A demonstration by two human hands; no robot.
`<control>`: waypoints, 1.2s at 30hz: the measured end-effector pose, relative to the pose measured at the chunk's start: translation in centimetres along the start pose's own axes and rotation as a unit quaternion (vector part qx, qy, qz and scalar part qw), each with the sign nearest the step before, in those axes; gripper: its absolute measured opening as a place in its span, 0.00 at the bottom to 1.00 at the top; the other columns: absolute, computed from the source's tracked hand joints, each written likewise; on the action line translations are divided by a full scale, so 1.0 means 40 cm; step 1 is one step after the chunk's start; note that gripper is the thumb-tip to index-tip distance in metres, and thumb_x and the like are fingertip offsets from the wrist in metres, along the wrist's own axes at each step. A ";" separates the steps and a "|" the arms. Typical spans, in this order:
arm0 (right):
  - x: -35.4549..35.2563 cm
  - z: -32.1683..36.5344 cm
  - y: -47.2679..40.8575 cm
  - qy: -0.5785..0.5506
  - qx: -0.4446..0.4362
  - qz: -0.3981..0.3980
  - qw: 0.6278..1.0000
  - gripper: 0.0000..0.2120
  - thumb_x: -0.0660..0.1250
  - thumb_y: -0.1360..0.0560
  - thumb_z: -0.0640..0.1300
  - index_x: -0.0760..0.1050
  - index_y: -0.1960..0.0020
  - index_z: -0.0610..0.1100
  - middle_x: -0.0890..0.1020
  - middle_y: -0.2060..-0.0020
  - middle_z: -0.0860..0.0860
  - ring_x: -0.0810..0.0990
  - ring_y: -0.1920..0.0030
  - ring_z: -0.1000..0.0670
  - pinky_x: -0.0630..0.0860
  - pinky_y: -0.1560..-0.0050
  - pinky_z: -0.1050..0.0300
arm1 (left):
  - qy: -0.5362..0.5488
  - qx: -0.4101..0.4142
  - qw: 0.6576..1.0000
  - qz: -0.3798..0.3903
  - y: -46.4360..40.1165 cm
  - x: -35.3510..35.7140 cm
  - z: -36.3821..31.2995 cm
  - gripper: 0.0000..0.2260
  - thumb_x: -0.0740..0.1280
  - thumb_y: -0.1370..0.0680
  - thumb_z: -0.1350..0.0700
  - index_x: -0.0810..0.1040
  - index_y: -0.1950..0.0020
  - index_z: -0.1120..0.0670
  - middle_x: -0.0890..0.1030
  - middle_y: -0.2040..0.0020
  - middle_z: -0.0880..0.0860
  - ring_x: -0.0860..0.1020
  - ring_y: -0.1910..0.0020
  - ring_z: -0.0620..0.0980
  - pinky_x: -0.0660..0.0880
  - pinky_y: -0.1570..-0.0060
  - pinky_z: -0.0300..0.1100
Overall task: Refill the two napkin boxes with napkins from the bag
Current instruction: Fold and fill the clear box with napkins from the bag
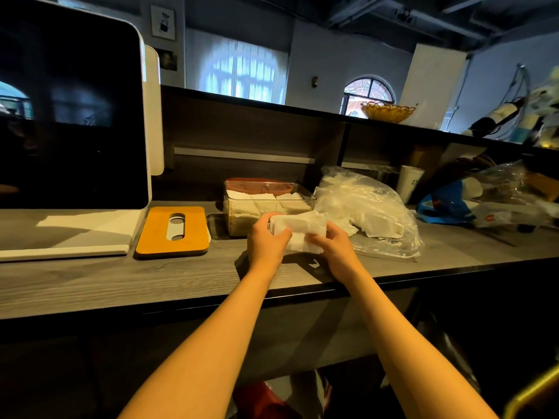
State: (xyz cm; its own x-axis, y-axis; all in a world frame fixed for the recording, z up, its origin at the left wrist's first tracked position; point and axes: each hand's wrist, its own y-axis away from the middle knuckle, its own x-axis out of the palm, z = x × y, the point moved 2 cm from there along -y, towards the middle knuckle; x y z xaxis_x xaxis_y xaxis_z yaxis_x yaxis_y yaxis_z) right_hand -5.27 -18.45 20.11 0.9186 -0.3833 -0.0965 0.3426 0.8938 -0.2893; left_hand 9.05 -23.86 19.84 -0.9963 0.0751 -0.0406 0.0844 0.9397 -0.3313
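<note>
Near the middle of the counter (90, 282), just in front of the clear napkin box (242, 207), a person is holding a stack of white napkins (298, 229) between both hands. The left hand (267, 240) is curling its fingers round the stack's left end, and the right hand (331, 247) is pinching the lower right corner — both clamped on the paper, neither relaxed. The stack is hanging just above the counter, touching or nearly touching the box's near wall; which one I cannot tell.

The box is sitting open and already looking well filled with folded napkins, with what seems to be a second box with a reddish lid (257, 182) standing behind it toward the back wall. An orange slotted lid (173, 230) is lying flat to the left, beside the base of a monitor (72, 101). The plastic bag (378, 213) is slumping to the right of the box, with loose napkins spilling from its mouth.

The person is probably squaring the stack before lowering it in. The risk is in the paper — the lower sheets are sagging out of the right hand's pinch, so they could fan out or slide to the counter, and an untidy stack may catch on the box's rim or sit too high for the lid.
</note>
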 end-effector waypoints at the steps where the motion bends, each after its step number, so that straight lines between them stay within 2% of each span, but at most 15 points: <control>1: 0.005 0.003 0.002 0.023 0.003 0.009 1.000 0.15 0.66 0.23 0.37 0.76 0.36 0.41 0.82 0.47 0.48 0.80 0.47 0.51 0.78 0.57 0.63 | -0.004 -0.010 1.000 0.009 0.001 0.002 0.002 0.17 0.70 0.24 0.61 0.76 0.36 0.54 0.78 0.43 0.54 0.76 0.44 0.51 0.76 0.54 0.40; 5: 0.011 0.003 0.002 0.088 0.022 -0.003 0.996 0.13 0.67 0.23 0.40 0.78 0.39 0.42 0.82 0.50 0.51 0.79 0.49 0.52 0.74 0.58 0.64 | -0.039 -0.035 0.998 0.035 0.007 0.007 0.005 0.17 0.69 0.24 0.60 0.76 0.36 0.56 0.79 0.43 0.55 0.77 0.43 0.53 0.77 0.50 0.46; 8: 0.011 0.001 0.000 0.101 0.024 -0.021 0.994 0.09 0.66 0.24 0.39 0.79 0.45 0.45 0.82 0.53 0.52 0.79 0.50 0.51 0.74 0.57 0.61 | -0.082 -0.045 0.995 0.032 0.008 0.007 0.006 0.13 0.69 0.25 0.58 0.78 0.41 0.56 0.79 0.47 0.54 0.77 0.48 0.53 0.75 0.55 0.44; 11: 0.010 0.003 0.001 0.081 0.016 -0.006 0.997 0.13 0.67 0.24 0.39 0.77 0.40 0.45 0.83 0.49 0.49 0.79 0.46 0.48 0.76 0.51 0.58 | -0.095 -0.044 0.994 0.033 0.005 0.007 0.009 0.14 0.70 0.26 0.56 0.78 0.42 0.56 0.79 0.46 0.55 0.77 0.49 0.52 0.72 0.59 0.42; 14: 0.018 0.007 0.002 0.044 0.019 0.009 0.999 0.10 0.66 0.22 0.44 0.75 0.40 0.48 0.81 0.48 0.51 0.79 0.46 0.50 0.78 0.46 0.54 | -0.060 -0.048 0.996 0.049 0.005 0.005 0.003 0.13 0.70 0.26 0.58 0.78 0.42 0.56 0.79 0.49 0.54 0.78 0.49 0.53 0.77 0.55 0.45; 16: 0.024 0.014 -0.004 0.036 0.048 -0.017 0.998 0.09 0.64 0.20 0.50 0.75 0.43 0.48 0.80 0.51 0.51 0.78 0.50 0.50 0.77 0.51 0.56 | -0.054 -0.044 0.996 0.058 0.005 0.006 0.002 0.12 0.69 0.25 0.58 0.76 0.41 0.55 0.78 0.49 0.53 0.77 0.48 0.53 0.79 0.51 0.47; 18: 0.035 0.023 -0.016 0.018 0.087 -0.073 0.993 0.09 0.64 0.21 0.53 0.75 0.49 0.47 0.79 0.56 0.52 0.76 0.56 0.53 0.72 0.61 0.59 | -0.060 -0.030 0.995 0.071 0.009 0.012 -0.005 0.11 0.68 0.22 0.56 0.75 0.41 0.54 0.77 0.49 0.52 0.76 0.49 0.51 0.78 0.52 0.46; 19: 0.041 0.023 -0.022 0.018 0.096 -0.099 0.990 0.10 0.65 0.21 0.53 0.75 0.52 0.47 0.78 0.59 0.52 0.75 0.58 0.54 0.70 0.63 0.60 | -0.062 -0.025 0.995 0.074 0.010 0.015 -0.008 0.11 0.66 0.21 0.54 0.75 0.40 0.55 0.77 0.49 0.52 0.76 0.49 0.51 0.77 0.53 0.45; 24: 0.074 -0.009 -0.054 0.070 0.033 -0.160 0.984 0.10 0.69 0.24 0.52 0.76 0.60 0.47 0.78 0.64 0.51 0.75 0.60 0.51 0.70 0.62 0.58 | -0.062 -0.055 0.996 0.014 0.007 0.016 -0.004 0.13 0.60 0.18 0.48 0.76 0.45 0.55 0.78 0.48 0.54 0.75 0.51 0.51 0.67 0.63 0.40; 27: 0.070 -0.016 -0.055 0.059 0.032 -0.188 0.980 0.07 0.67 0.23 0.47 0.77 0.60 0.47 0.77 0.64 0.52 0.73 0.60 0.52 0.69 0.61 0.57 | -0.068 -0.065 0.996 -0.006 0.004 0.015 0.003 0.11 0.59 0.18 0.49 0.74 0.46 0.55 0.77 0.48 0.54 0.75 0.52 0.50 0.67 0.64 0.39; 30: 0.068 -0.022 -0.055 0.066 0.041 -0.179 0.981 0.13 0.66 0.24 0.48 0.76 0.66 0.47 0.76 0.69 0.50 0.72 0.63 0.51 0.69 0.60 0.54 | -0.062 -0.069 0.996 -0.001 0.004 0.020 -0.001 0.10 0.59 0.18 0.48 0.73 0.44 0.53 0.75 0.49 0.52 0.73 0.53 0.48 0.67 0.64 0.39; 34: 0.067 -0.026 -0.051 0.073 0.059 -0.162 0.982 0.11 0.66 0.24 0.49 0.76 0.63 0.45 0.80 0.61 0.47 0.76 0.57 0.48 0.74 0.54 0.49 | -0.077 -0.062 0.995 -0.002 0.002 0.021 0.008 0.12 0.59 0.18 0.48 0.76 0.43 0.53 0.77 0.45 0.54 0.76 0.49 0.51 0.68 0.65 0.38; 36: 0.063 -0.022 -0.047 0.066 0.058 -0.181 0.980 0.08 0.66 0.24 0.47 0.76 0.61 0.47 0.79 0.58 0.47 0.76 0.54 0.46 0.74 0.52 0.48 | -0.085 -0.053 0.995 -0.011 0.002 0.020 0.013 0.12 0.59 0.18 0.49 0.77 0.43 0.53 0.76 0.42 0.55 0.76 0.48 0.52 0.73 0.62 0.39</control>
State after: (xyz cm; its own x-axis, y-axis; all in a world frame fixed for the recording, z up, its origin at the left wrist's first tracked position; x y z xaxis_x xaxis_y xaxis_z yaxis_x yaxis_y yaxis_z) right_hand -3.76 -21.30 19.57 0.7019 -0.7001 -0.1311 0.6686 0.7110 -0.2178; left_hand 8.26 -23.90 19.28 -0.9806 0.0056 -0.1962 0.0520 0.9713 -0.2321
